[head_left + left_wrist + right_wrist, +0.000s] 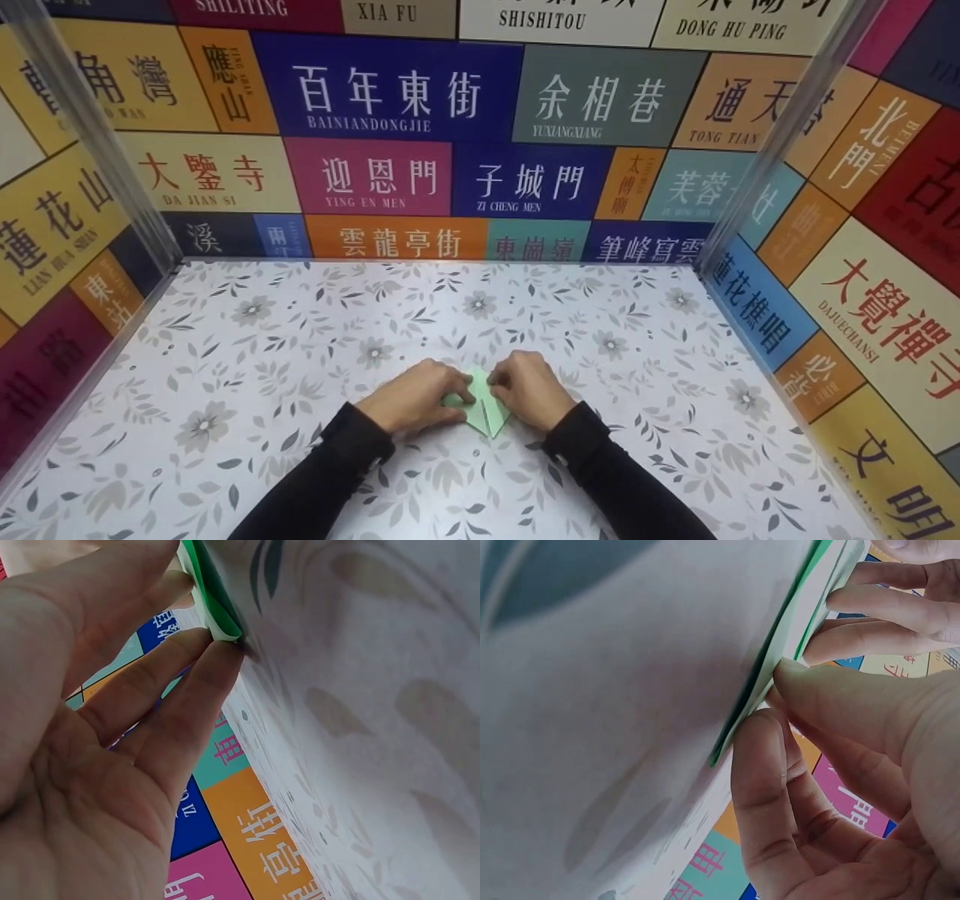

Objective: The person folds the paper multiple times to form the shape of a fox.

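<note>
A folded sheet of light green paper (477, 420) lies on the table between the two hands, a pointed end toward the person and a split between its two flaps. The left hand (418, 396) holds its left side, thumb and bent fingers on the paper; in the left wrist view, fingertips meet the edge of the green paper (214, 607). On the other side, the right hand (531, 391) pinches the paper's edge between thumb and fingers. Close up, layers of the paper (769, 664) stand slightly apart beside the right thumb. The hands partly cover the paper's outer corners.
A white tabletop (300, 337) with grey flower and leaf print surrounds the hands. Upright panels of colourful street-name signs (390, 90) stand at the back and both sides, with clear strips at the corners. Black sleeves (330, 465) cover both forearms.
</note>
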`<act>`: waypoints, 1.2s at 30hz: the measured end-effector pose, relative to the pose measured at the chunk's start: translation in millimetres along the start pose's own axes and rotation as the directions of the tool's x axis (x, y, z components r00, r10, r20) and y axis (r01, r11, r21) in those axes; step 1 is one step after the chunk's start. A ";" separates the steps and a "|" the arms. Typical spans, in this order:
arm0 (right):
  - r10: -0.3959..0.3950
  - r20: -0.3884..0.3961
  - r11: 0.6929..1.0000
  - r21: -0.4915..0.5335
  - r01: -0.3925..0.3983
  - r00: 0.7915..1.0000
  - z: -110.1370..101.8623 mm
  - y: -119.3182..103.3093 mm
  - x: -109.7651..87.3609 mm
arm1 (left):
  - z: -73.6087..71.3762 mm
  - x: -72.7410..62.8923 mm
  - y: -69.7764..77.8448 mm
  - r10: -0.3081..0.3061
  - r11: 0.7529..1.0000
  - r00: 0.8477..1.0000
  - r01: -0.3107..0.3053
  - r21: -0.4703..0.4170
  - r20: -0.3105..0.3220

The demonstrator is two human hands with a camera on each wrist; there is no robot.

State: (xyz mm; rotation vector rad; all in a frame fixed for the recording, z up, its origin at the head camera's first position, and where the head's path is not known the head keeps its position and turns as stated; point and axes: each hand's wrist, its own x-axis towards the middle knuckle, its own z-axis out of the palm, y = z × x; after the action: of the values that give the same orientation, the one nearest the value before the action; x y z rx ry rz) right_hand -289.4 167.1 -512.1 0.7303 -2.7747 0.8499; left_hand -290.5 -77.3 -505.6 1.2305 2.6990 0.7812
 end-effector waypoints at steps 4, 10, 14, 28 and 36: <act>-0.006 0.001 1.000 0.001 0.006 1.000 0.1 -0.2 0.2 | 0.9 0.0 1.6 0.003 1.000 1.000 -0.003 0.006 -0.003; -0.011 -0.002 1.000 -0.006 0.011 1.000 0.2 -0.1 0.5 | 3.4 0.2 5.6 0.018 0.999 1.000 -0.017 0.036 -0.013; -0.005 0.002 1.000 -0.010 0.005 1.000 0.8 0.6 1.3 | 4.9 0.5 8.2 0.015 0.998 1.000 -0.014 0.058 -0.015; 0.007 0.002 1.000 -0.017 -0.007 1.000 0.9 -1.3 0.4 | 10.2 -4.9 18.5 0.065 0.964 0.998 -0.059 0.258 -0.013; 0.000 0.015 1.000 -0.028 0.000 1.000 -0.3 -0.9 6.3 | 11.1 -5.2 21.1 0.038 0.948 0.999 -0.038 0.315 0.004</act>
State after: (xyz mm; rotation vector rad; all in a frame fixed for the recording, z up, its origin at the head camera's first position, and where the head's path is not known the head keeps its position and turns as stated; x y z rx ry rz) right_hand -294.4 164.1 -509.7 0.7347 -2.7937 0.8073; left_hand -269.5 -64.9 -505.9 1.3427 2.8914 0.3592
